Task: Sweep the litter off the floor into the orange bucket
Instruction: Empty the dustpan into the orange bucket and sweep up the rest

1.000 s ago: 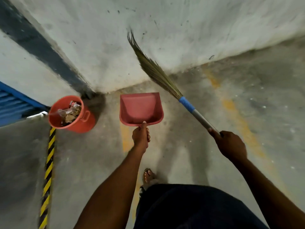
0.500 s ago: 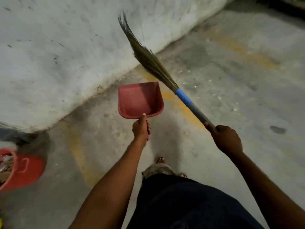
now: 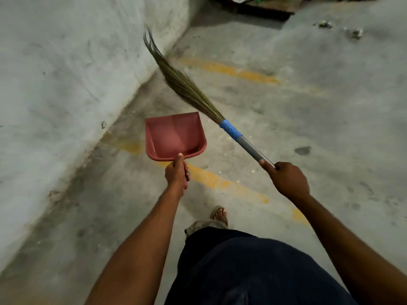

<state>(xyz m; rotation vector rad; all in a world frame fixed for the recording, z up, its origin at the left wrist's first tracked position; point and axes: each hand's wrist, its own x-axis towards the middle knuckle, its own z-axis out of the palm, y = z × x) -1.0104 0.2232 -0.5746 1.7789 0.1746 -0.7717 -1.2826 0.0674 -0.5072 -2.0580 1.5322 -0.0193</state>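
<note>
**Desk:** Any brand or wording to be quoted?

**Photog:** None that can be read. Only worn yellow stripes (image 3: 209, 178) are seen, painted across the concrete floor (image 3: 308, 119) beside a scuffed grey wall (image 3: 66, 62).

**Desk:** L hand?

**Photog:** A red dustpan (image 3: 174, 135) is held out in front by the left hand (image 3: 177, 175). The fingers are curled tight round its short handle, and the thumb (image 3: 180, 159) is laid straight along the top as far as the pan's back edge. The pan is carried clear of the floor w/ its mouth pointed away.

**Desk:** R hand?

**Photog:** The broom (image 3: 233, 130) is gripped by the right hand (image 3: 288, 181) at the low end of the grey shaft. The fingers are wrapped round it, and one digit is stretched up along the metal. A blue collar is seen above that. The bristles (image 3: 182, 84) are raised and angled up-left toward the wall; contact w/ the wall can't be told.

**Desk:** And the litter?

**Photog:** Small scraps of litter (image 3: 323, 24) are scattered on the floor far ahead, top R, well apart from pan and broom, near a dark board (image 3: 264, 7) in the bkgd. A sandalled foot (image 3: 219, 214) is planted between the arms.
</note>
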